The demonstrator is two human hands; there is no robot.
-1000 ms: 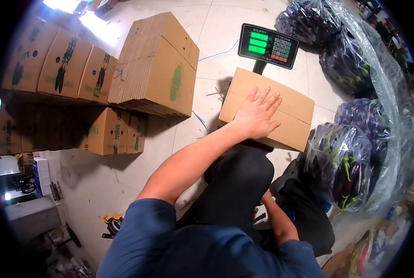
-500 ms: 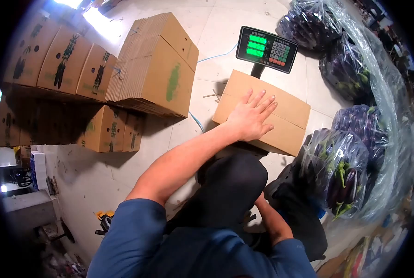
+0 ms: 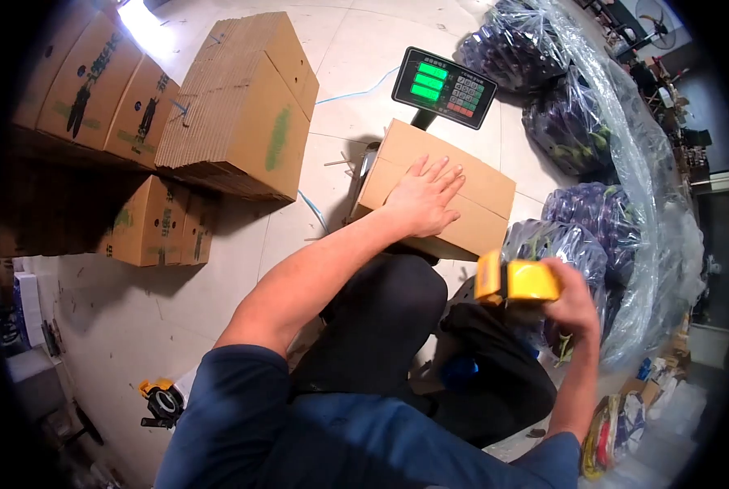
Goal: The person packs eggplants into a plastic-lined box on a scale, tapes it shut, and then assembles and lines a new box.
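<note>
My left hand [image 3: 421, 200] lies flat with its fingers spread on top of a closed cardboard box [image 3: 474, 200]. The box rests just below a scale display [image 3: 444, 87] whose digits glow green. To the right of the box, my right hand [image 3: 572, 300] is wrapped round a yellow tool [image 3: 529, 280], held in the air near the box's lower right corner. Motion blurs the tool a little, so its exact kind is hard to tell.
Flattened cartons [image 3: 238, 106] stand stacked at the left, beside printed boxes [image 3: 148, 114]. Clear bags of eggplants [image 3: 564, 130] line the right side. A yellow and black tape dispenser [image 3: 165, 399] sits on the floor at the lower left.
My right hand has come up from beside my leg with the yellow tool in it. The view has shifted, while my left hand stays on the box.
</note>
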